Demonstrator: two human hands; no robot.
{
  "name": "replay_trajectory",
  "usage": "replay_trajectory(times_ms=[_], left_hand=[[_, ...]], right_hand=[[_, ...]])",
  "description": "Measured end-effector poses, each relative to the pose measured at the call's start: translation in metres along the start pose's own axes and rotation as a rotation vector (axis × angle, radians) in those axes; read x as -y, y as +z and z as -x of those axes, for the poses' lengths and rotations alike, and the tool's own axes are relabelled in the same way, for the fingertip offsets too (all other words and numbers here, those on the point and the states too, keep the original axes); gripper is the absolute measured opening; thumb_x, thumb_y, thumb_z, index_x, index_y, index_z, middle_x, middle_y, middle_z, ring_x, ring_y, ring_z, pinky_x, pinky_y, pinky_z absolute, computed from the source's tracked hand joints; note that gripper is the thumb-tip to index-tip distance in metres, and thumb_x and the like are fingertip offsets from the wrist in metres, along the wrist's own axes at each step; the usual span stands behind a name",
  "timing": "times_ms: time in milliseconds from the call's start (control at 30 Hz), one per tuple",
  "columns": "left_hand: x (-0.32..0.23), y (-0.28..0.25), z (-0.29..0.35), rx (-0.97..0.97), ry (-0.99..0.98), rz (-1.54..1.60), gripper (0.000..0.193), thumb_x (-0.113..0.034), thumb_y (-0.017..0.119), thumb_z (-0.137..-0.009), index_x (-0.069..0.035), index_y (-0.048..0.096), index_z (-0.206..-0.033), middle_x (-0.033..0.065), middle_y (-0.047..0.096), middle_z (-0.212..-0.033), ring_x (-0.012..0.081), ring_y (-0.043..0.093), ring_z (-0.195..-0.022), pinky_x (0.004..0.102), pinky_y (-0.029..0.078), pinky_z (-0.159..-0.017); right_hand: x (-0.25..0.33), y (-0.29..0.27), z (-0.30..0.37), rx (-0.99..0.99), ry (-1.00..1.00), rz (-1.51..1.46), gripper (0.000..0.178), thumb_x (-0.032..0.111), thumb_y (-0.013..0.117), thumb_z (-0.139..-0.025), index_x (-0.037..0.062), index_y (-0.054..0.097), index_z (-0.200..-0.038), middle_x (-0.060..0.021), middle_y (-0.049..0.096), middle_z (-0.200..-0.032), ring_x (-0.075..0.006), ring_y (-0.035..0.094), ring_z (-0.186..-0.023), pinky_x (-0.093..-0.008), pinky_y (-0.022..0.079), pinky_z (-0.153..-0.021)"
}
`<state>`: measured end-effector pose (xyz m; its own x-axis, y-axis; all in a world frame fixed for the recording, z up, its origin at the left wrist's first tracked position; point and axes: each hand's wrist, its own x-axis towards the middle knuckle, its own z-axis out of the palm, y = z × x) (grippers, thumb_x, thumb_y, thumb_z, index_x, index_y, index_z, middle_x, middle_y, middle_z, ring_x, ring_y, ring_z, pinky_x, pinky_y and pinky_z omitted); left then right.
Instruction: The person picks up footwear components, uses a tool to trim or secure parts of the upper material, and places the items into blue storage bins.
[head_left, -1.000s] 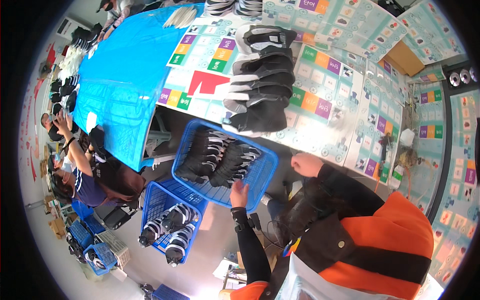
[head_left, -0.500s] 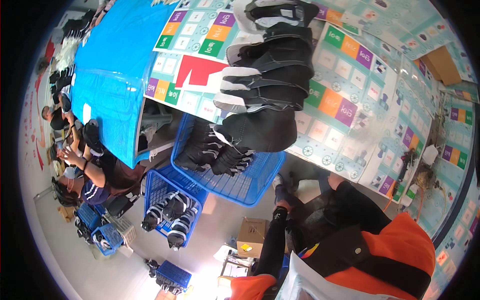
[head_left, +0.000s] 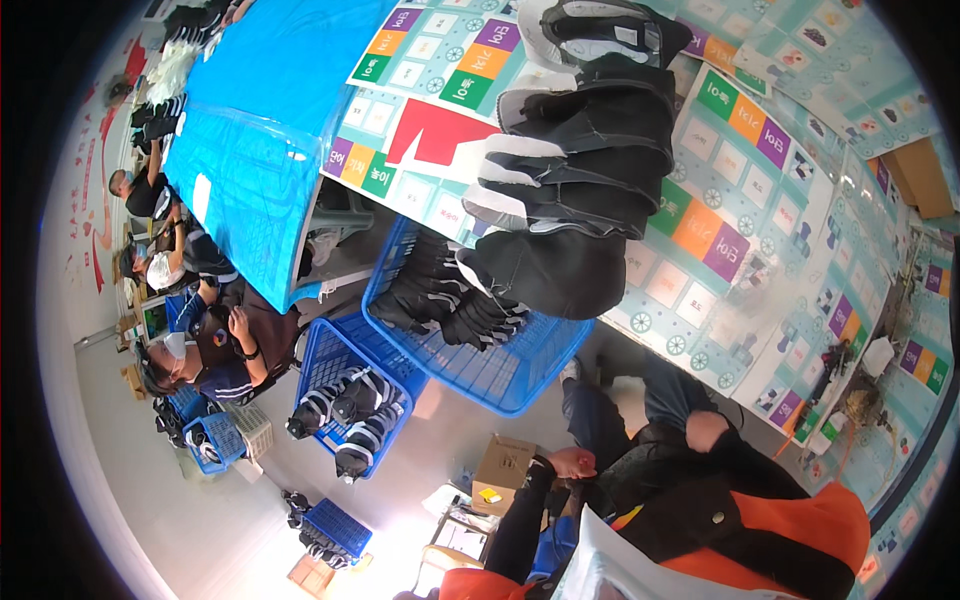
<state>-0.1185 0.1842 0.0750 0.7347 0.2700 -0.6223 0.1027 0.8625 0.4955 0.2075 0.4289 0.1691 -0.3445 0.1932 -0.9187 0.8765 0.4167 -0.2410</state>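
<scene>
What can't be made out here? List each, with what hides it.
All in the head view:
Right hand: finger positions, small and blurred.
Left hand: palm contents, hidden by its own fingers.
Large blue basket: far rim, partly behind printed tabletop.
Black-and-grey stack: farthest piece, cut by top edge.

Left hand low, turned inward — right hand also low, apart, slightly blurred.

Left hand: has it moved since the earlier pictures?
Yes. One second ago it was at the near rim of the large blue basket; now the left hand is clear of that rim, drawn back and to the right.
</scene>
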Motion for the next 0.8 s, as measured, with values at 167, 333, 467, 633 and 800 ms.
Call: replay_trajectory(times_ms=[167,333,467,633,800], left_hand=[[-0.064,-0.050,-0.018,-0.762,0.085,-0.340,0.025,-0.023,0.083,-0.087,-0.006,0.067,-0.097,0.0068,0.066,-0.076,0.0186,0.068,-0.074,0.0340,0.053,-0.067],[-0.234,-0.110,0.058,-1.646,0.748,-0.634,0.050,-0.005,0.089,-0.076,-0.003,0.061,-0.118,0.0135,0.064,-0.111,0.0280,0.063,-0.100,0.0395,0.051,-0.087],[-0.305,-0.127,0.099,-2.021,1.115,-1.266,0.059,-0.007,0.090,-0.073,-0.007,0.064,-0.126,0.0173,0.060,-0.132,0.0360,0.059,-0.118,0.0464,0.048,-0.102],[-0.359,-0.128,0.105,-1.918,0.937,-1.656,0.065,0.005,0.071,-0.068,-0.011,0.074,-0.131,0.0145,0.065,-0.126,0.0346,0.062,-0.113,0.0445,0.050,-0.100],[-0.347,-0.097,0.128,-2.118,1.291,-1.580,0.066,0.011,0.059,-0.062,-0.007,0.078,-0.123,0.0130,0.070,-0.105,0.0295,0.068,-0.093,0.0381,0.055,-0.086]], right_hand=[[0.005,0.009,-0.045,-0.511,0.051,0.037,0.037,0.020,0.063,-0.091,-0.0086,0.063,-0.113,-0.0268,0.070,-0.108,-0.0389,0.070,-0.103,-0.0485,0.055,-0.093],[0.020,-0.014,-0.073,-0.722,-0.062,0.068,0.045,0.024,0.065,-0.093,-0.0083,0.058,-0.123,-0.0267,0.066,-0.114,-0.0392,0.066,-0.107,-0.0487,0.053,-0.095],[0.026,-0.009,-0.103,-0.702,-0.195,-0.084,0.034,0.022,0.065,-0.094,-0.0004,0.061,-0.120,-0.0203,0.064,-0.115,-0.0375,0.066,-0.108,-0.0477,0.053,-0.094],[0.011,0.000,-0.123,-0.784,-0.510,-0.117,0.020,0.018,0.066,-0.095,0.0058,0.066,-0.111,-0.0130,0.064,-0.108,-0.0337,0.064,-0.109,-0.0450,0.053,-0.094],[0.026,-0.022,-0.080,-0.648,-0.705,-0.135,0.022,0.015,0.069,-0.093,0.0044,0.069,-0.112,-0.0120,0.069,-0.107,-0.0331,0.065,-0.106,-0.0423,0.053,-0.093]])
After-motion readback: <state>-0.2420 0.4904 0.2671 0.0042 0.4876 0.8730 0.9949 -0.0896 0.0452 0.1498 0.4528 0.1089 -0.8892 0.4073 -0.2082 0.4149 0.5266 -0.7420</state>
